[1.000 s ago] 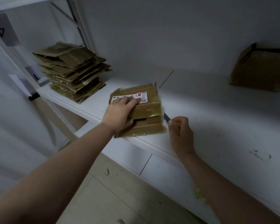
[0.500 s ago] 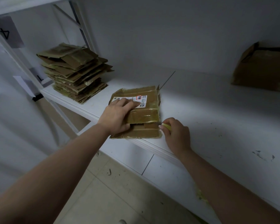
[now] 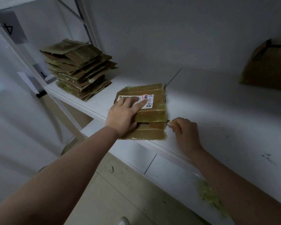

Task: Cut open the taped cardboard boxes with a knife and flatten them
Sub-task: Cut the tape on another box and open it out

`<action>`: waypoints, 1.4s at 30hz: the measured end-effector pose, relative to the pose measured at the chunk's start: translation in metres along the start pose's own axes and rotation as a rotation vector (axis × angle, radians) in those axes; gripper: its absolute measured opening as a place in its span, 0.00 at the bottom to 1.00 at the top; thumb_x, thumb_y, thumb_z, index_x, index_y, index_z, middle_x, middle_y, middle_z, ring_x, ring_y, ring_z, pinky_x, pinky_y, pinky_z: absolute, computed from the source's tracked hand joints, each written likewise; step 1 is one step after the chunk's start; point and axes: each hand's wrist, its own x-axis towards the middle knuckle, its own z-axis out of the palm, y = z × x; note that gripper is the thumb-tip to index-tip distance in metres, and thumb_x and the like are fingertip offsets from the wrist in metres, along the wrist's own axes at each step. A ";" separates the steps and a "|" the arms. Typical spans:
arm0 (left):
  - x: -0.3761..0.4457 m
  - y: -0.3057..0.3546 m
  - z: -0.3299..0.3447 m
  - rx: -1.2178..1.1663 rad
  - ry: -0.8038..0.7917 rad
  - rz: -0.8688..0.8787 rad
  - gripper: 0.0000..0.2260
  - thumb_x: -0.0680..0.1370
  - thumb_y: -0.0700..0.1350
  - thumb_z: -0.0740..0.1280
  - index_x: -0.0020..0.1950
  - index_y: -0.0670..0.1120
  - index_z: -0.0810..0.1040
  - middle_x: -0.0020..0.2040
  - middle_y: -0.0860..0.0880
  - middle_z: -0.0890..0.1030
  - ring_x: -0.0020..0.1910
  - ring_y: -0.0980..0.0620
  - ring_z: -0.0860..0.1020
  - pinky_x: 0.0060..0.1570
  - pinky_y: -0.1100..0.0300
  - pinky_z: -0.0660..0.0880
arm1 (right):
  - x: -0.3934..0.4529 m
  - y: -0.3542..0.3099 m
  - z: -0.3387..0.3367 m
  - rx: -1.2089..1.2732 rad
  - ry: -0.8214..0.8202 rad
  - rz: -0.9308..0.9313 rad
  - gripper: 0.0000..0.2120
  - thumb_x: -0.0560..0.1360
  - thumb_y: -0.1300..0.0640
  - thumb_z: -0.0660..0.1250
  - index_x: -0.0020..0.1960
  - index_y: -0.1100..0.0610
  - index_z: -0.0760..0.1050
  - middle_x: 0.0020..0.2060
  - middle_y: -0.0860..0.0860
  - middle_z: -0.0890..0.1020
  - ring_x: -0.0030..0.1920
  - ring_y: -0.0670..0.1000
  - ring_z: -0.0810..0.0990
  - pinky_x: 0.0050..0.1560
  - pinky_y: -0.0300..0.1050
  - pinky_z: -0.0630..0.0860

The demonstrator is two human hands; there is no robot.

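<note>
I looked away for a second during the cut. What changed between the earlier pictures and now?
The right hand, gripping the knife, moved left to the taped box, bringing the blade to its near right corner. The left hand stayed pressed flat on the box; the flattened stack is unchanged.

box [image 3: 146,111] on shelf [image 3: 217,114] front edge | flattened stack [image 3: 79,75] far left | open carton [image 3: 268,67] far right

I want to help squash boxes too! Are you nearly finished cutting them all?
Some are done: a stack of flattened boxes sits at the shelf's left end. One is in hand: the left hand presses on the taped box while the right hand holds the knife at its right edge. At least one is left: another box waits far right, still standing.
</note>
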 end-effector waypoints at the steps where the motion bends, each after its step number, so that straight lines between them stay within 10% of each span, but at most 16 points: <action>1: 0.000 -0.001 0.001 -0.003 -0.011 -0.001 0.38 0.70 0.51 0.73 0.77 0.57 0.59 0.73 0.47 0.67 0.69 0.42 0.66 0.59 0.46 0.72 | -0.001 -0.001 0.000 0.009 0.012 0.008 0.15 0.75 0.49 0.60 0.36 0.57 0.76 0.29 0.48 0.78 0.31 0.54 0.76 0.36 0.52 0.74; 6: -0.002 -0.008 0.001 0.015 -0.063 -0.023 0.39 0.71 0.50 0.73 0.78 0.57 0.57 0.76 0.49 0.64 0.73 0.43 0.63 0.66 0.46 0.67 | 0.027 0.010 -0.059 0.149 0.411 0.251 0.10 0.79 0.60 0.61 0.41 0.55 0.75 0.33 0.51 0.77 0.32 0.46 0.74 0.36 0.42 0.71; 9: 0.000 0.001 -0.001 0.008 -0.054 -0.023 0.38 0.70 0.50 0.73 0.77 0.57 0.59 0.76 0.49 0.65 0.73 0.43 0.64 0.65 0.45 0.69 | 0.031 0.011 -0.095 0.134 0.318 0.251 0.10 0.80 0.58 0.61 0.41 0.59 0.75 0.33 0.54 0.77 0.29 0.38 0.74 0.30 0.30 0.68; 15: 0.003 0.011 -0.011 0.020 -0.139 -0.007 0.40 0.72 0.54 0.70 0.78 0.56 0.52 0.78 0.48 0.59 0.76 0.45 0.59 0.71 0.49 0.61 | -0.011 -0.010 -0.047 0.148 0.015 0.339 0.14 0.77 0.49 0.66 0.39 0.59 0.74 0.31 0.50 0.78 0.34 0.52 0.76 0.33 0.42 0.69; 22: 0.020 0.002 -0.036 0.116 -0.414 0.053 0.46 0.71 0.58 0.69 0.79 0.52 0.43 0.79 0.42 0.52 0.76 0.42 0.58 0.69 0.50 0.64 | -0.009 -0.035 -0.030 0.193 0.088 0.288 0.12 0.76 0.51 0.67 0.39 0.57 0.71 0.30 0.47 0.75 0.33 0.51 0.72 0.35 0.44 0.68; 32: 0.052 0.064 -0.013 0.108 -0.252 -0.268 0.37 0.72 0.52 0.74 0.72 0.42 0.56 0.71 0.35 0.66 0.68 0.34 0.68 0.57 0.42 0.75 | -0.012 -0.036 -0.024 0.240 0.157 0.351 0.09 0.79 0.62 0.61 0.58 0.63 0.67 0.42 0.56 0.76 0.40 0.51 0.76 0.45 0.42 0.72; 37: 0.060 0.043 -0.035 0.113 -0.319 -0.056 0.38 0.69 0.71 0.66 0.69 0.49 0.64 0.61 0.43 0.76 0.56 0.42 0.77 0.46 0.52 0.72 | -0.010 -0.038 -0.016 0.306 0.091 0.493 0.13 0.78 0.66 0.60 0.62 0.63 0.62 0.46 0.55 0.74 0.44 0.53 0.75 0.39 0.38 0.68; 42: 0.051 -0.024 -0.047 -0.111 -0.419 0.009 0.42 0.63 0.78 0.53 0.75 0.62 0.61 0.76 0.49 0.63 0.73 0.41 0.60 0.67 0.44 0.65 | -0.015 -0.039 -0.019 0.319 -0.046 0.500 0.15 0.73 0.67 0.59 0.58 0.57 0.68 0.42 0.51 0.75 0.39 0.50 0.72 0.39 0.41 0.66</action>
